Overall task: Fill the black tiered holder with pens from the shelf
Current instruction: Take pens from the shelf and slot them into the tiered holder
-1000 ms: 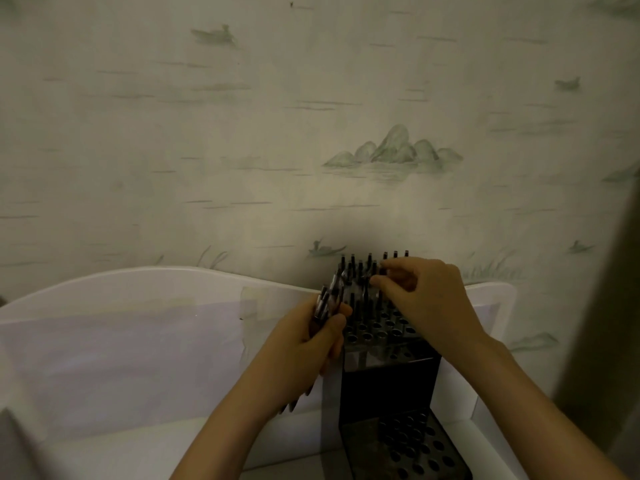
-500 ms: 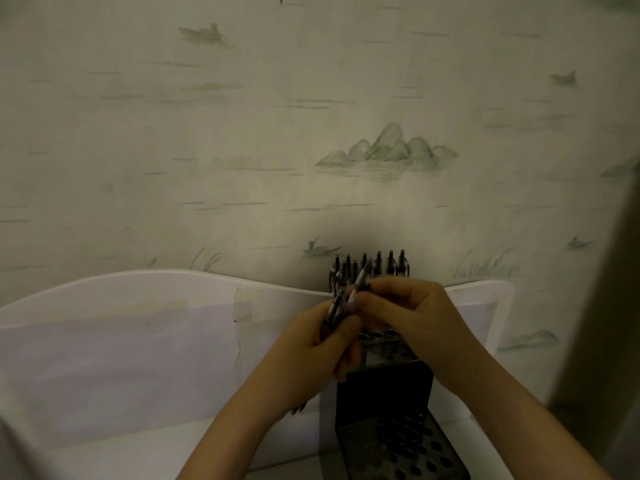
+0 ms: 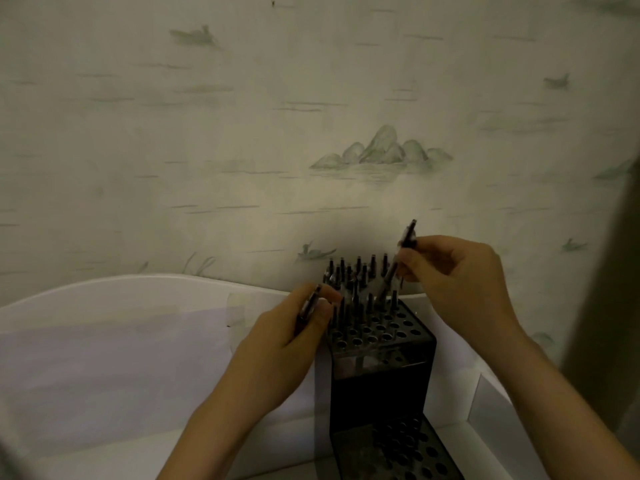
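The black tiered holder [image 3: 381, 386] stands on the white shelf, with several dark pens [image 3: 356, 275] upright in the back holes of its upper tier. My right hand [image 3: 457, 282] pinches one pen [image 3: 401, 252], tilted, with its tip down among the upper tier's holes. My left hand [image 3: 287, 344] sits against the holder's left side, shut on a pen [image 3: 309, 306] or a small bundle of pens; the count is unclear. The lower tier [image 3: 405, 452] shows open holes.
A white shelf with a curved back panel [image 3: 138, 306] spans the lower view against a wallpapered wall [image 3: 242, 133]. A white side wall [image 3: 485, 400] closes the shelf on the right. A dark vertical edge [image 3: 616, 306] runs along the far right.
My right hand took one pen from the bundle in my left hand and lifted it right and up over the upper tier. My left hand dropped slightly to the holder's left.
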The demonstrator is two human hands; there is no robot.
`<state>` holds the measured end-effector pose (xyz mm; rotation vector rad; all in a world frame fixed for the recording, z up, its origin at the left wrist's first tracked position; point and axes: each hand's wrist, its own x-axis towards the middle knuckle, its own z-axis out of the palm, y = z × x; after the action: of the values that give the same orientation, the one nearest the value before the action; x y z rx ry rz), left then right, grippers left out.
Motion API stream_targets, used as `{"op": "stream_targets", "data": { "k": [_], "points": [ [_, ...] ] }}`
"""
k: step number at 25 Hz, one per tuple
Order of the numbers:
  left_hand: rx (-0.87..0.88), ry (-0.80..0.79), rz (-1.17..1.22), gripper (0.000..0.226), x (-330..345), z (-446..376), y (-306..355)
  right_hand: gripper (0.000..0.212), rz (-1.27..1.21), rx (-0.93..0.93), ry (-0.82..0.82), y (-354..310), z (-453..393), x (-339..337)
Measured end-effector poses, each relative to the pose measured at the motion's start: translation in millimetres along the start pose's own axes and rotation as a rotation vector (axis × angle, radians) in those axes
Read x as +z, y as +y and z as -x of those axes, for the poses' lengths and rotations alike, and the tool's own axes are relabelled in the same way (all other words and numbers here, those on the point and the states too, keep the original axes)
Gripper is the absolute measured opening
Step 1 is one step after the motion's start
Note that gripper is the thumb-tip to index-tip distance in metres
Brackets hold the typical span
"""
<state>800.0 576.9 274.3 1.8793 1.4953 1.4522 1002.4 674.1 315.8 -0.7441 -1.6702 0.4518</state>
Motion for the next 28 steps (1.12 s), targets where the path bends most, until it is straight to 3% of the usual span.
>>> {"op": "stream_targets", "data": {
  "k": [7,12,18,22,26,28],
  "points": [
    [0.005,0.019,-0.004,0.013,-1,2,-1,0.007,0.184,-0.089,-0.048,22,0,15],
    [-0.024,0.006,-0.075,0.017,1,3,-5,0.003,0.264,-0.032,-0.157,35,8,26],
    [-0.066,-0.072,-0.089,0.017,11,1,-10,0.017,0.18,0.04,-0.1,36,18,24],
    [-0.068,-0.117,-0.069,0.018,18,2,-8,0.016,0.148,-0.055,-0.046,20,32,18],
    [-0.067,-0.159,0.022,0.011,24,1,-4,0.013,-0.123,-0.047,-0.356,6,49,20],
    [-0.051,-0.178,0.022,0.01,28,2,-2,0.017,-0.18,-0.007,-0.404,8,51,24]
  ]
}}
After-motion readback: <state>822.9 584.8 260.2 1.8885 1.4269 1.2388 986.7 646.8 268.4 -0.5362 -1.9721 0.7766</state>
